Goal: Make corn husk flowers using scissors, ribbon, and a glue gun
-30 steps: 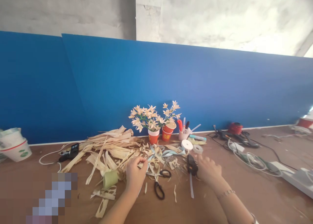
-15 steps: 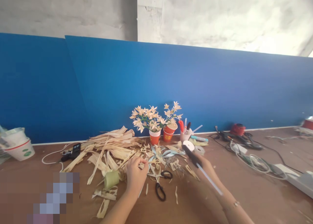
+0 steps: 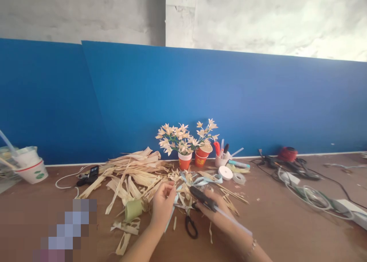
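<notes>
My right hand (image 3: 213,212) is wrapped round a black hot glue gun (image 3: 202,196), its nozzle end pointing toward my left hand. A long translucent glue stick (image 3: 233,220) sticks out of the gun's back. The thumb and fingers of my left hand (image 3: 163,201) are pinched together; whatever lies between them is too small to make out. Black-handled scissors (image 3: 191,227) lie open on the table between my hands. Behind them are pale husk flowers (image 3: 175,136) on green stems, standing in a red paper cup (image 3: 185,162).
Dried husks (image 3: 137,164) are heaped at left, near a green roll (image 3: 133,210). A pen cup (image 3: 221,160), white tape roll (image 3: 225,173) and clear tape (image 3: 239,178) stand at back right. Cables (image 3: 309,195) spread rightward. A white bucket (image 3: 33,172) is far left.
My right hand has brought the glue gun left and down, close to my left hand. My left hand stays pinched. The view has shifted slightly.
</notes>
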The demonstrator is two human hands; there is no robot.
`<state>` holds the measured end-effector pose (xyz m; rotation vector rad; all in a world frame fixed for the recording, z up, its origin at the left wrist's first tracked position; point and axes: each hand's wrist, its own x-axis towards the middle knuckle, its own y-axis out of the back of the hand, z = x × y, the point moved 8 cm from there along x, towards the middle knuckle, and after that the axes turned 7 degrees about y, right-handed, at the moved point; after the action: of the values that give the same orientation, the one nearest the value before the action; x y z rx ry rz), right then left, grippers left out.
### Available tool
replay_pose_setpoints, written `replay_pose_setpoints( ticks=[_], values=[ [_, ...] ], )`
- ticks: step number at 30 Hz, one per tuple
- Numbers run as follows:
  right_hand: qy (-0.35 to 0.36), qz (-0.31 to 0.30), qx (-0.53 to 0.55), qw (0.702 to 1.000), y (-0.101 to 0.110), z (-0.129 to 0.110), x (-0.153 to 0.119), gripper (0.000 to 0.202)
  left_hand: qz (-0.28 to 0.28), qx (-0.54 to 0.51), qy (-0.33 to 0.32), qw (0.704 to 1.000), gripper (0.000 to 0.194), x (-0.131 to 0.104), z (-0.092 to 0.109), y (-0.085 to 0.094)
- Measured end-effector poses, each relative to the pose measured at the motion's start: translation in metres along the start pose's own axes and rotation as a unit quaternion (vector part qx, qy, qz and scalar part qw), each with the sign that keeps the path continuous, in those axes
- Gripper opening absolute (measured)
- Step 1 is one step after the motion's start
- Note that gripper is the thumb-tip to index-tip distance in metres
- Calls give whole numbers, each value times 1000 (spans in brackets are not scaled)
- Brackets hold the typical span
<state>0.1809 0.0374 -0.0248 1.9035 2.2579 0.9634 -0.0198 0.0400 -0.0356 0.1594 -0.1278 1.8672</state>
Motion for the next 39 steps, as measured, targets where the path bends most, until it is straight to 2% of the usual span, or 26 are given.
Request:
replay_pose_setpoints(
  ticks=[2,6,8,9,11,14,17,18,19,21,25,29,39],
  values=[
    [27,-3,-22,999,-2,-4,0,23,-34,-59,29,997,17,-4,0,-7],
    [70,-8,-41,997,-8,-10,0,22,-113,-85,45,989,20,-14,4,-24],
    [72,-9,-51,996,-10,-9,0,21,-128,-92,31,987,20,-15,6,-26],
    [67,-6,-58,996,-9,-7,0,21,-119,-92,22,988,19,-14,7,-24],
    [47,7,-68,997,-5,-1,0,20,-63,-82,0,995,19,-7,7,-10],
    [13,31,-64,997,4,8,-1,18,81,-48,-30,995,18,5,6,24],
    [-6,48,-58,997,11,11,-2,18,236,66,-95,965,17,8,16,58],
    [-6,49,-57,997,11,10,-2,18,269,99,-112,951,17,7,19,64],
    [1,48,-55,997,11,8,-2,18,275,131,-134,943,16,7,23,64],
    [24,35,-52,998,5,3,-3,18,244,197,-170,934,11,6,29,53],
    [72,-1,-61,996,-9,-9,-4,18,142,305,-184,923,10,-3,32,18],
    [100,-35,-54,993,-20,-17,-4,15,107,337,-195,915,13,-18,38,-1],
    [97,-25,-40,994,-24,-15,-1,12,81,337,-198,917,15,-22,37,-9]
  ],
)
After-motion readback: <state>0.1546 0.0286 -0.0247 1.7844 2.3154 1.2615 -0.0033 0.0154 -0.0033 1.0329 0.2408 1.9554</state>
